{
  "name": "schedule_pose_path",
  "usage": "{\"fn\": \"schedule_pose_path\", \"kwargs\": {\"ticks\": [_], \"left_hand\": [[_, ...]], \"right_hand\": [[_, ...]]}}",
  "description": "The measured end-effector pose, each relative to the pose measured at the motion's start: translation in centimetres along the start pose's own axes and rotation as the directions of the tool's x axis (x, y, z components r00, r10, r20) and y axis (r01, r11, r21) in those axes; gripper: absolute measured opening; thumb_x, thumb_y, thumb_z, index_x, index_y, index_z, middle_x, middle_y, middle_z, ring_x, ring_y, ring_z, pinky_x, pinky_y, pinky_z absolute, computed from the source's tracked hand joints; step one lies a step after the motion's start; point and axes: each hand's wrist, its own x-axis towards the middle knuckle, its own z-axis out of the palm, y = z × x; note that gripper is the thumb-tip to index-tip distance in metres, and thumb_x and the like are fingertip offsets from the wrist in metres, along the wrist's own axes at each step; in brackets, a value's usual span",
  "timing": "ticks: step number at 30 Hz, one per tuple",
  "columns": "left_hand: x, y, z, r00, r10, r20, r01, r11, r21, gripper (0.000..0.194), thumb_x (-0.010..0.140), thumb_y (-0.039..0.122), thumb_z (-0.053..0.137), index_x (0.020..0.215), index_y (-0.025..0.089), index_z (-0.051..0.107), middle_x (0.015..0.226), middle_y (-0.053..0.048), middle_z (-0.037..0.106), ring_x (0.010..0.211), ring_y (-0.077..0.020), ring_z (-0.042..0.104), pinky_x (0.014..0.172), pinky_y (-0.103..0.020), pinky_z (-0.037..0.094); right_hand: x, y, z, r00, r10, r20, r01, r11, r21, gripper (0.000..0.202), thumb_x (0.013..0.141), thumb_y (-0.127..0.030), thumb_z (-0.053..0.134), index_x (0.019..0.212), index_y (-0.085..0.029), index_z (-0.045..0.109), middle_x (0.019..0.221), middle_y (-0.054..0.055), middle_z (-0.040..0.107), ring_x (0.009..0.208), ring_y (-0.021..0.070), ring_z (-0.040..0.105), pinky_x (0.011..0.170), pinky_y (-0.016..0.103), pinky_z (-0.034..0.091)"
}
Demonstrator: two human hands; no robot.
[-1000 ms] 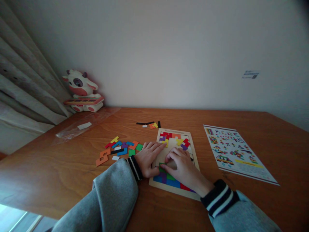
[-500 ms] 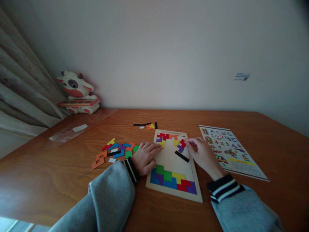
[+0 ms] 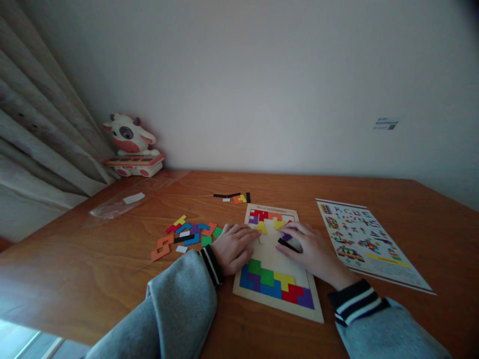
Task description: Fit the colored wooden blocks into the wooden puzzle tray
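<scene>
A wooden puzzle board point(image 3: 277, 310) lies in front of me, with coloured block pieces along its near and far ends. My left hand point(image 3: 235, 247) rests over its left edge, fingers stretched out, the fingertips close to a yellow piece point(image 3: 262, 228). Over the board's right side is my right hand point(image 3: 316, 252), its fingers apart. Thumb and fingers there lie about a black bar point(image 3: 288, 246) and a purple piece point(image 3: 287, 237), pressing or touching them. Another yellow piece point(image 3: 279, 224) sits just beyond those fingers. A red piece is mostly hidden by the right hand.
Loose coloured pieces point(image 3: 160, 252) lie left of the board, and several more, including a black strip point(image 3: 226, 195), lie behind it. On the right is a printed pattern sheet point(image 3: 368, 239). A clear plastic bag point(image 3: 112, 207) and a cow toy point(image 3: 134, 144) stand at the left.
My right hand has gone from a pinch at the red piece to spread fingers over the black bar and purple piece. The left hand stays at the board's left edge. The view has shifted slightly.
</scene>
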Motion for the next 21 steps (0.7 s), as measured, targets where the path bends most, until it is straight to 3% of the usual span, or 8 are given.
{"fn": "schedule_pose_path", "kwargs": {"ticks": [8,14,18,21], "left_hand": [[-0.2,0.2,0.4,0.998,0.045,0.033,-0.045,0.999,0.002,0.047,0.097,0.041,0.034,0.140,0.024,0.046,0.146,-0.006,0.049,0.130,-0.0286,0.043,0.104,-0.050,0.030],[-0.2,0.3,0.4,0.989,-0.137,-0.053,0.140,0.988,0.059,0.045,0.101,0.042,0.033,0.140,0.023,0.047,0.147,-0.008,0.047,0.132,-0.0292,0.040,0.108,-0.050,0.027],[-0.2,0.4,0.3,0.993,-0.105,-0.052,0.107,0.994,0.037,0.042,0.101,0.039,0.035,0.137,0.023,0.050,0.142,-0.007,0.053,0.128,-0.0272,0.044,0.107,-0.049,0.028],[-0.1,0.5,0.2,0.995,-0.074,-0.066,0.077,0.997,0.031,0.041,0.101,0.038,0.035,0.134,0.023,0.053,0.137,-0.008,0.057,0.125,-0.0268,0.047,0.105,-0.049,0.029]], "right_hand": [[-0.1,-0.6,-0.3,0.993,-0.088,0.085,0.071,0.981,0.180,0.042,0.089,-0.035,0.061,0.130,-0.029,0.058,0.127,0.004,0.066,0.117,0.0227,0.060,0.102,0.042,0.047],[0.0,-0.2,-0.6,0.999,-0.034,0.026,0.032,0.998,0.060,0.040,0.086,-0.047,0.063,0.121,-0.026,0.064,0.125,0.008,0.064,0.116,0.0284,0.057,0.102,0.049,0.044],[-0.2,0.9,-1.9,0.995,-0.029,0.096,0.023,0.998,0.061,0.049,0.078,-0.054,0.070,0.118,-0.027,0.065,0.125,0.008,0.062,0.115,0.0303,0.056,0.101,0.049,0.043],[-0.3,1.3,-2.5,0.984,-0.031,0.176,0.005,0.989,0.146,0.042,0.080,-0.052,0.069,0.114,-0.028,0.067,0.121,0.007,0.062,0.114,0.0278,0.057,0.099,0.045,0.044]]}}
